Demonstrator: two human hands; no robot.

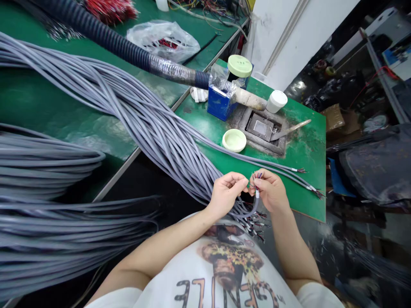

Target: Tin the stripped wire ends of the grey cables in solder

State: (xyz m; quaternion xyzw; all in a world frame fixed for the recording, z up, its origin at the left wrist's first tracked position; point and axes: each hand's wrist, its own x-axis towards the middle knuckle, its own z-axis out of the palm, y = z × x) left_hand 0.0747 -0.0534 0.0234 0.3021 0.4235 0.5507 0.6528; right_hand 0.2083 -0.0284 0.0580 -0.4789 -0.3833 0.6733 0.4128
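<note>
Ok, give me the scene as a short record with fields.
Right-hand grip: pinching colored wires at a gray cable's end
Left-hand grip: fingers curled beside those wires; any hold unclear
Cable bundle: gray, reaching the picture's left edge
Green table: bears shallow pale-green dish, white container, blue box
Flat tool: slanting over the grimy recessed fixture

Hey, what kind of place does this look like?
Probably a cable workshop: a bundle of grey cables stretches across green tables, and the right hand holds a cable end with coloured wires showing.
</note>
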